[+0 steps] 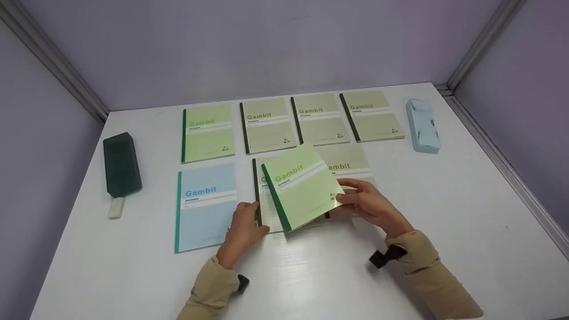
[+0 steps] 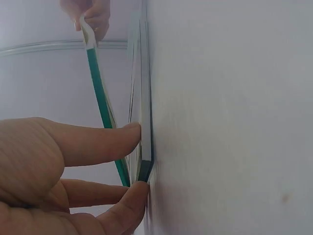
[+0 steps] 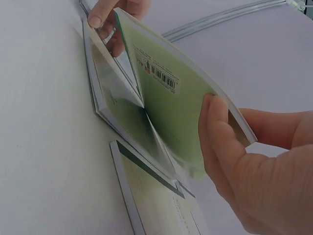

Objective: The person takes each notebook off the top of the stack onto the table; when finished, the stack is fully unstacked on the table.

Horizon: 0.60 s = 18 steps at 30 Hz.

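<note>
My right hand (image 1: 369,204) pinches a green notebook (image 1: 306,184) by its right edge, thumb on the cover and fingers on the barcode side (image 3: 161,83). That notebook is tilted, its dark green spine (image 2: 100,88) low over a beige notebook (image 1: 269,218) and its right side raised. My left hand (image 1: 243,226) holds the beige notebook's near left corner, thumb at the near edge and fingers at the dark spine. The green notebook covers most of this beige one. Another beige notebook (image 1: 355,164) lies just right, partly hidden by the green notebook and my right hand.
A blue notebook (image 1: 206,218) lies at left. Behind, in a row, are a green notebook (image 1: 209,138) and three beige ones (image 1: 269,129). A dark green case (image 1: 122,164) with a white eraser-like block (image 1: 116,208) is far left; a light blue case (image 1: 423,126) is far right.
</note>
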### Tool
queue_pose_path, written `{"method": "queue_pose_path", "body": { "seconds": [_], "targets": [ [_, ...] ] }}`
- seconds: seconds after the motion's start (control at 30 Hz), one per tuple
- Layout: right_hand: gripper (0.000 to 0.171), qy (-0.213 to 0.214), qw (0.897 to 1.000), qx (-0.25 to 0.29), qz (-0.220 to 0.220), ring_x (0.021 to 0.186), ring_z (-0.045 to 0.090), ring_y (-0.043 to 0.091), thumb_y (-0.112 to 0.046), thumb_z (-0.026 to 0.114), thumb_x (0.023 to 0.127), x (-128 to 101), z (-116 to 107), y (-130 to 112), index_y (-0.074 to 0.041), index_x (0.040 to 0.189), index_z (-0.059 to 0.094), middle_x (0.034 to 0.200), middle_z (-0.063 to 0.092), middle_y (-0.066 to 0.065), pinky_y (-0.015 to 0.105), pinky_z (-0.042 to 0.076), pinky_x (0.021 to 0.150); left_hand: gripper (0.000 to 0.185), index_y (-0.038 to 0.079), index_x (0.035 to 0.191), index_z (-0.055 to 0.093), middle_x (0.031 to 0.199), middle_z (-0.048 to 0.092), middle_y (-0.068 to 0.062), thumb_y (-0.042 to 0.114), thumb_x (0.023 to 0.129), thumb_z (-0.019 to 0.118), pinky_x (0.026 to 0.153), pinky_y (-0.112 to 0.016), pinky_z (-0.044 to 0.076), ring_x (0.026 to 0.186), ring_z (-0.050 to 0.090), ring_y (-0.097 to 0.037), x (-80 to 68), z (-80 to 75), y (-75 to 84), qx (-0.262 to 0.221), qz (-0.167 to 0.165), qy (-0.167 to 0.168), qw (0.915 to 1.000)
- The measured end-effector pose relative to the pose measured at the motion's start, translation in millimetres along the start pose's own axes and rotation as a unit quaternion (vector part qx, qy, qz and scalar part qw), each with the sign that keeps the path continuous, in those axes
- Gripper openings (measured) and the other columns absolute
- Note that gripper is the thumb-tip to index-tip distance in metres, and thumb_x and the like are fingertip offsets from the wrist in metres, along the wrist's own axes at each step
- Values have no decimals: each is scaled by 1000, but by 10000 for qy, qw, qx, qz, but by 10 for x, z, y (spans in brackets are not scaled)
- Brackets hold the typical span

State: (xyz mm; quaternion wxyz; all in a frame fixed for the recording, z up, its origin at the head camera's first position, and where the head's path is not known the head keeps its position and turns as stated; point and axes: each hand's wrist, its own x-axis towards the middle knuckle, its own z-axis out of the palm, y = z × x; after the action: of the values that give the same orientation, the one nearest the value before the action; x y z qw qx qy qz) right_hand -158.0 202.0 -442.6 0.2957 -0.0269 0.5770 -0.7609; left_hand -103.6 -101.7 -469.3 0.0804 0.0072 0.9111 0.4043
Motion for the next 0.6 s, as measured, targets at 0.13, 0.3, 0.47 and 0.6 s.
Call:
{"method": "queue_pose_path", "body": {
  "seconds": [0.13, 0.3, 0.47, 0.6],
  "targets": [
    [54, -83, 9994, 273, -179, 96, 67, 25, 7, 58, 91, -98, -42, -90, 6, 141, 37, 109, 65, 14, 36, 54, 84, 67, -13, 135, 44, 118, 47, -21, 3, 78, 74, 84, -39, 47, 98, 51, -26, 11, -2, 3, -119, -113, -21, 9999],
    [43, -194, 9975, 416, -541, 93, 68, 24, 9, 55, 92, -227, -120, -207, -1, 133, 50, 109, 67, 14, 30, 56, 78, 61, -13, 131, 49, 112, 49, -19, 2, 77, 74, 80, -39, 46, 93, 50, -25, 4, -8, 3, -48, 79, 33, 10000],
    [39, -151, 9949, 492, -866, 93, 68, 25, 10, 51, 94, -330, -214, -333, -4, 130, 54, 110, 67, 14, 30, 56, 77, 60, -15, 128, 50, 109, 50, -20, 2, 75, 74, 77, -39, 47, 89, 51, -25, -2, -11, -6, 52, 171, 78, 9998],
    [37, -55, 9920, 525, -1144, 93, 68, 25, 11, 47, 95, -398, -291, -467, -4, 128, 55, 108, 67, 14, 30, 56, 77, 61, -15, 129, 49, 110, 49, -20, 0, 75, 74, 78, -39, 47, 91, 51, -25, 5, -6, -5, -12, 115, 73, 9999]
  ]
}}
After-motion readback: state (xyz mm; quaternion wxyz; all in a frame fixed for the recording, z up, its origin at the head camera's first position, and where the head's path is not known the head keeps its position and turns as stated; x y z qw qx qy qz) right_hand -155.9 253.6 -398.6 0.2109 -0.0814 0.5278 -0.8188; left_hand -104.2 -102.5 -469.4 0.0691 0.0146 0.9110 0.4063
